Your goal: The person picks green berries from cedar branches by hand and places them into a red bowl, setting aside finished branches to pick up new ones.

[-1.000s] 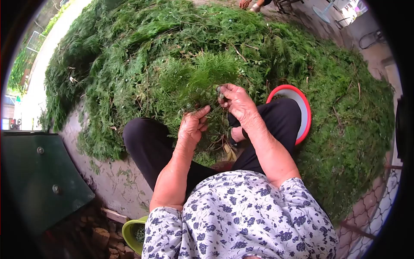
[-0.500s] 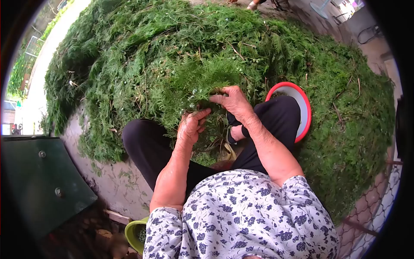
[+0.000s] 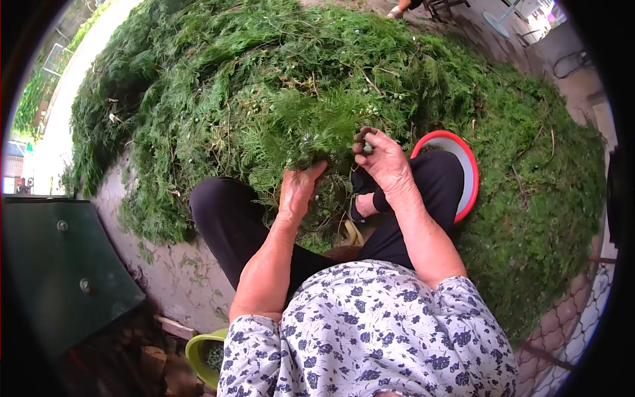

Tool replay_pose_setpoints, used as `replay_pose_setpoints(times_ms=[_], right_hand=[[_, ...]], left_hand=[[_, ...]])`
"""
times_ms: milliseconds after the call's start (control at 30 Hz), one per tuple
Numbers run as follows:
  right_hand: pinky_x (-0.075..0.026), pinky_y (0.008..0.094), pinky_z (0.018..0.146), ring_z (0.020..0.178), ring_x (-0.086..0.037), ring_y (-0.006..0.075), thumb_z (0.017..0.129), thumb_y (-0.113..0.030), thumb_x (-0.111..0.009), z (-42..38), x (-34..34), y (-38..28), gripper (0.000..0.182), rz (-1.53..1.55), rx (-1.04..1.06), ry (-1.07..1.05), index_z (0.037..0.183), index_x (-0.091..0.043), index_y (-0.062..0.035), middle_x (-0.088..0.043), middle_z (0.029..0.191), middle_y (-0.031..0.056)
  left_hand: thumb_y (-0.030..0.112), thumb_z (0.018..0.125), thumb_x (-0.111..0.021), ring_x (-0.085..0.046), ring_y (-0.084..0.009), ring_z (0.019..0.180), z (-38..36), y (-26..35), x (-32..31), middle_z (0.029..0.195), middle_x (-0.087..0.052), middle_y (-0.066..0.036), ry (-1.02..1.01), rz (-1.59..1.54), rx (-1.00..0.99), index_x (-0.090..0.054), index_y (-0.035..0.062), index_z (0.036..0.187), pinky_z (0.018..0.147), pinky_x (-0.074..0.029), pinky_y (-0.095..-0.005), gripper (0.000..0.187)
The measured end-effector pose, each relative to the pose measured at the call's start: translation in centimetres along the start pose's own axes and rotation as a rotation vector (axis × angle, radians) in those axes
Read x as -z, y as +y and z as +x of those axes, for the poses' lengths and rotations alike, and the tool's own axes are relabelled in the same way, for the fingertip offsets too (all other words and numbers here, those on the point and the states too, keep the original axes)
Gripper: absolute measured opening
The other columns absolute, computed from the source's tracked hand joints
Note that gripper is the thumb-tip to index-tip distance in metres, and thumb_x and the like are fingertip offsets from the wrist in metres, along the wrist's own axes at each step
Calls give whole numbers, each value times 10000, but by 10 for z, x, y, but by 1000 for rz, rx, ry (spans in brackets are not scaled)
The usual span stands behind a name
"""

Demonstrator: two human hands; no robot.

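My left hand (image 3: 297, 192) is closed around the lower end of a feathery green conifer branch (image 3: 311, 122), which fans out ahead of it. A little to the right, my right hand (image 3: 387, 162) is curled with its palm partly turned up. Small greenish cones (image 3: 368, 148) show between its fingers, and the fingertips look dark. The right hand is apart from the branch stem. Under and around both hands lies a big heap of cut conifer branches (image 3: 192, 99), dotted with small pale cones.
A red-rimmed basin (image 3: 472, 175) stands beside my right knee, partly hidden by it. At lower left, a yellow-green bucket (image 3: 196, 360) holds small pale round pieces. A dark green panel (image 3: 66, 271) lies to the left. Part of another person's limb (image 3: 399, 10) shows at the top.
My right hand has moved right, away from the branch and my left hand, and cones now show in its fingers. The left hand keeps hold of the branch.
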State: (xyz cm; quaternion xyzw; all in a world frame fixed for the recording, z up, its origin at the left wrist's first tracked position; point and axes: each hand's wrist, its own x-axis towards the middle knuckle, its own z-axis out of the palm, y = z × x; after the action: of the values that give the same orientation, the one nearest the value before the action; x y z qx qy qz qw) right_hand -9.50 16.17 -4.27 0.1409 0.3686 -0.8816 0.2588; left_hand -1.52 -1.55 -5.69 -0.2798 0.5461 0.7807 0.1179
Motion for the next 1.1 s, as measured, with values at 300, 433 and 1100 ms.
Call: replay_pose_setpoints(times_ms=[300,433,1100], right_hand=[[-354,190,429,529,-488,55,866,-184,-610,-45,-46,-54,199,-338,407,-159,975,-617,-17,-575,715,1],[-439,235,529,567,-557,106,774,-93,-678,-40,-54,-22,160,-1082,522,-177,926,-670,-45,-611,726,27],[-391,206,460,540,-507,59,769,-28,-676,-23,-14,25,157,-703,432,45,913,-638,20,-575,736,13]], left_hand=[[115,783,-570,-604,-357,629,11,-21,-4,713,-599,-155,381,1262,-765,-519,43,828,535,-466,-454,99],[53,734,-561,-596,-377,644,10,-21,-7,705,-597,-146,380,1271,-719,-494,59,816,553,-456,-474,106],[24,705,-535,-577,-428,693,-2,-16,-4,677,-582,-214,269,1207,-579,-518,28,767,612,-451,-505,64]])
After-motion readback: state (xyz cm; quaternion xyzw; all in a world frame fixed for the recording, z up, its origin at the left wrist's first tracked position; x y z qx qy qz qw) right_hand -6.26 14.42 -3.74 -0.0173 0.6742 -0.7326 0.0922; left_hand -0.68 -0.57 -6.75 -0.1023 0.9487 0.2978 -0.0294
